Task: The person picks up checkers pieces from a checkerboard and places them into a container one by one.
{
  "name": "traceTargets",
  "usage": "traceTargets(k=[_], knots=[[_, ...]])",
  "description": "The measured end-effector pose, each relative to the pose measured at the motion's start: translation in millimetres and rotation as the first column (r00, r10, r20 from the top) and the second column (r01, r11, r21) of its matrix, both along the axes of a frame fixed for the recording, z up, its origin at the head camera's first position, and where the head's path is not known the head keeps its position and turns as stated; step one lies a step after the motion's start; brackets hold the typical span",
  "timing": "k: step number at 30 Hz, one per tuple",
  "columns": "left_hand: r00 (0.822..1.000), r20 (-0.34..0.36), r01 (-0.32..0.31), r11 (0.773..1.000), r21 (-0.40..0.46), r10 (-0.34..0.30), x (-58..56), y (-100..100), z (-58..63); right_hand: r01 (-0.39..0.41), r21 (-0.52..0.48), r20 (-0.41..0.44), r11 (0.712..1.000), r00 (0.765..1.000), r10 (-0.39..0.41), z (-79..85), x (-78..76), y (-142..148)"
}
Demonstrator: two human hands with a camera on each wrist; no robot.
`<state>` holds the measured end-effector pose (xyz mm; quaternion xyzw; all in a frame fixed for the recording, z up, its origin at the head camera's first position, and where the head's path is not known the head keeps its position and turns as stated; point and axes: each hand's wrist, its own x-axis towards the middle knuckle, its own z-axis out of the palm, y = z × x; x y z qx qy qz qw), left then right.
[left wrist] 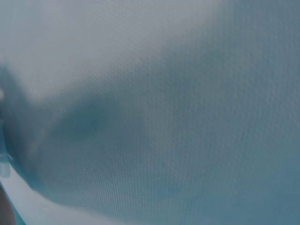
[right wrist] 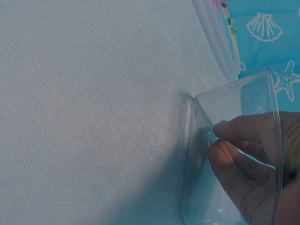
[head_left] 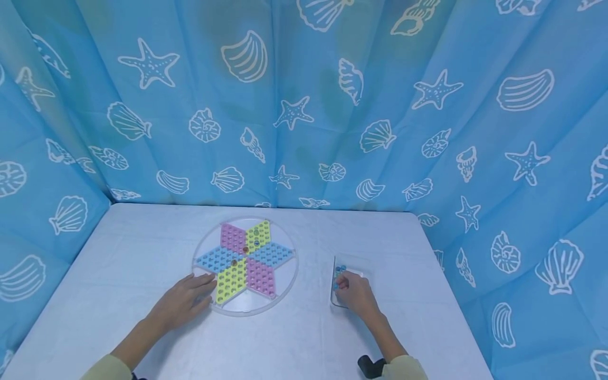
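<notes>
A round Chinese checkers board (head_left: 285,272) with a star of pink, yellow and blue holes lies on the table. My left hand (head_left: 184,302) rests at its left edge, fingers extended onto the rim. A few marbles (head_left: 245,249) sit on the star's centre and far yellow point. To the right of the board stands a clear plastic box (right wrist: 225,98) holding several blue marbles (head_left: 338,269). My right hand (head_left: 358,295) reaches inside, thumb and fingers pinching a small bluish marble (right wrist: 215,137), mostly hidden by the fingertips. The left wrist view shows mainly blurred white cloth.
A white cloth covers the table (head_left: 294,343). Blue curtains (head_left: 304,142) printed with white shells and starfish hang behind it and at both sides. A black object (head_left: 370,366) shows beside the right sleeve at the near edge of the view.
</notes>
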<state>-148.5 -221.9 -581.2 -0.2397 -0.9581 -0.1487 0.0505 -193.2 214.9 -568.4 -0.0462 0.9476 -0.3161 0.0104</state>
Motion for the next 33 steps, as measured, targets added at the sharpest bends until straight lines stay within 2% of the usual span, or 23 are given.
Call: traceTargets(k=[10, 20, 33], knots=[[1.0, 0.015, -0.013, 1.0, -0.014, 0.013, 0.6, 1.7, 2.9, 0.007, 0.01, 0.004, 1.0, 1.0, -0.007, -0.1, -0.2, 0.1], [0.999, -0.039, 0.008, 1.0, 0.007, -0.008, 0.5, 0.6, 0.7, 0.029, -0.009, 0.019, 1.0, 0.999, -0.029, 0.4, -0.6, -0.4], [1.0, 0.005, -0.011, 1.0, -0.006, 0.011, -0.4, 1.1, 0.2, 0.033, -0.005, 0.003, 0.999, 0.999, -0.033, -1.1, -0.7, -0.2]])
